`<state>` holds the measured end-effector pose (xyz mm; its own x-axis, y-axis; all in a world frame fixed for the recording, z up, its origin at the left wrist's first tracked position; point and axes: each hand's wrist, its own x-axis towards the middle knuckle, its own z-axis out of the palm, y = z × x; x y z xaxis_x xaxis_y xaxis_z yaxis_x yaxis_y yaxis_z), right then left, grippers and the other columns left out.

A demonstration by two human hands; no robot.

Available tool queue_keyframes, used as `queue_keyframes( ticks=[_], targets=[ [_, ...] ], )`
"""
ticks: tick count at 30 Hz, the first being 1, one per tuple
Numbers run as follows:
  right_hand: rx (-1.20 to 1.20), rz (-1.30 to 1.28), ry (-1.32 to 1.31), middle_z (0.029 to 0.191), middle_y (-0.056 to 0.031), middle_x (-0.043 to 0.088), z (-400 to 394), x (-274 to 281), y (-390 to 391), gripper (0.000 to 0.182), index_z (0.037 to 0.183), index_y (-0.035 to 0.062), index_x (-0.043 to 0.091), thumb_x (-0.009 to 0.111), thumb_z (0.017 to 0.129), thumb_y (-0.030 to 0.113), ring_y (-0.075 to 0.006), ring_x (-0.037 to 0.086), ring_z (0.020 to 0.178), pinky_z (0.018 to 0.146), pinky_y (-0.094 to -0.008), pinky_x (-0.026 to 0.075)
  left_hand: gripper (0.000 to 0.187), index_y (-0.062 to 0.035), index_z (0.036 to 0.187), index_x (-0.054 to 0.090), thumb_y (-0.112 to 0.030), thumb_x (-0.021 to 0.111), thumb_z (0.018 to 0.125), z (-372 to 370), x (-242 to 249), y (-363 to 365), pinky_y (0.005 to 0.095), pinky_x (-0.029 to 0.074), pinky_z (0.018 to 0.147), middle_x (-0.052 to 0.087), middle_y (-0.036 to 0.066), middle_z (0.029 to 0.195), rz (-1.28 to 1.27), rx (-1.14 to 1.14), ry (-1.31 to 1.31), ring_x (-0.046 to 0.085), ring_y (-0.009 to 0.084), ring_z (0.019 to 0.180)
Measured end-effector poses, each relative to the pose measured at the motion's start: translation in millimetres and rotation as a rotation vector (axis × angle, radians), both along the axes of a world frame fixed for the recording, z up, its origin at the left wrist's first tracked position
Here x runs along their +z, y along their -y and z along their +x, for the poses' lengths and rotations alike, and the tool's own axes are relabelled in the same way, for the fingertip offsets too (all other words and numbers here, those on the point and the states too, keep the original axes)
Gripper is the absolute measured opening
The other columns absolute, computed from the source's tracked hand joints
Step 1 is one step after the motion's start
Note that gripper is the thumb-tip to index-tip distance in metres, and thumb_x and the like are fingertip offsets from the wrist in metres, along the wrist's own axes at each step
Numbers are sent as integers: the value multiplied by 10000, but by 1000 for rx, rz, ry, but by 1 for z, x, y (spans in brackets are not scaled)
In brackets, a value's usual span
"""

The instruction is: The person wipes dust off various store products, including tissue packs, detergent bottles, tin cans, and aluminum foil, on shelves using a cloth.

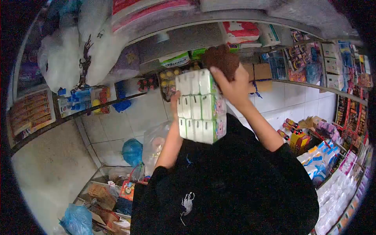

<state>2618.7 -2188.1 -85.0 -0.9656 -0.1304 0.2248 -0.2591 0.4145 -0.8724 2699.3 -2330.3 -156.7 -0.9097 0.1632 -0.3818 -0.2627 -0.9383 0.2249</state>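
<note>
A bundle of white tissue packs (196,107) with green edges and pink printed ends is raised in front of my chest. My left hand (176,103) grips it along its left side, most of the fingers hidden behind it. At the upper right corner of the bundle is my right hand (237,84), its fingers closed around a brown cloth (220,58). The cloth spreads above the bundle's top edge, in front of the shelf.
A shelf edge (176,23) curves across the top, loaded with packages. Plastic-wrapped bundles (58,58) hang at the upper left. Below lie a blue bag (133,152), bottles (290,125) and white plastic packs (333,203); cardboard boxes (261,72) sit behind my right hand.
</note>
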Motion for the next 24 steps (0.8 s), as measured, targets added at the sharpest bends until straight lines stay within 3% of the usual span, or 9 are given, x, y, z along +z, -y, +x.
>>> queue_keyframes(
  ticks=[2, 7, 8, 11, 14, 16, 19, 21, 24],
  targets=[
    [97, -12, -19, 881, -126, 576, 21, 0, 16, 255, 880, 36, 594, 643, 705, 215, -273, 571, 781, 709, -320, 444, 624, -30, 1227, 313, -397, 440, 739, 4, -19, 21, 430, 403, 867, 439, 184, 1162, 217, 53, -61, 481, 311, 1022],
    [256, -1, 298, 1095, -146, 481, 53, -25, 32, 486, 1124, -5, 421, 621, 727, 193, -203, 465, 994, 840, -302, 358, 538, 11, 1160, 362, -378, 383, 789, 17, -33, 64, 400, 433, 828, 500, 191, 1066, -54, 135, 131, 531, 303, 939],
    [245, 128, 538, 1167, -209, 428, 56, -33, 34, 754, 1196, -25, 322, 683, 648, 348, -304, 424, 1074, 893, -351, 331, 534, 11, 1161, 361, -375, 381, 792, 22, -40, 69, 395, 435, 822, 500, 189, 1065, -101, 106, 179, 532, 301, 935],
    [121, -304, 794, 1133, -232, 434, 67, -67, 43, 826, 1190, -81, 293, 700, 615, 350, -297, 445, 1034, 872, -343, 353, 561, -5, 1190, 342, -431, 345, 824, 34, -20, 74, 375, 397, 862, 484, 166, 1098, -335, 29, 232, 471, 274, 1029],
    [5, -714, 1094, 1129, -252, 410, 75, -79, 36, 982, 1249, -124, 62, 690, 614, 285, -271, 466, 1001, 826, -335, 401, 617, -30, 1254, 305, -493, 299, 846, 48, -4, 84, 378, 337, 906, 438, 152, 1180, -325, -14, 231, 356, 251, 1149],
    [-187, -749, 1144, 1127, -252, 408, 76, -51, 41, 1041, 1255, -115, -74, 674, 623, 238, -259, 481, 983, 791, -349, 428, 636, -36, 1263, 306, -508, 301, 837, 72, -22, 113, 357, 345, 891, 440, 160, 1184, -889, -448, 209, 380, 253, 1136],
    [-241, -661, 1047, 1126, -257, 403, 80, -46, 34, 1051, 1252, -119, -83, 676, 618, 236, -268, 479, 986, 792, -353, 427, 655, -21, 1233, 366, -529, 312, 822, 142, -90, 157, 305, 371, 838, 493, 165, 1126, -1407, -1010, 264, 479, 238, 1018],
    [-240, -662, 1017, 1003, -167, 488, 80, -68, 16, 732, 1185, -59, 210, 637, 656, 213, -211, 515, 872, 740, -313, 433, 593, 18, 1124, 460, -482, 407, 810, 195, -127, 166, 268, 387, 776, 562, 129, 963, -1212, -1182, 526, 528, 200, 838],
    [-215, -661, 922, 825, -87, 555, 86, -67, 1, 383, 991, 13, 458, 598, 695, 210, -151, 551, 710, 630, -274, 448, 385, 14, 906, 512, -360, 474, 824, 219, -86, 139, 275, 397, 685, 547, 87, 778, -1213, -721, 366, 491, 172, 704]
  ],
)
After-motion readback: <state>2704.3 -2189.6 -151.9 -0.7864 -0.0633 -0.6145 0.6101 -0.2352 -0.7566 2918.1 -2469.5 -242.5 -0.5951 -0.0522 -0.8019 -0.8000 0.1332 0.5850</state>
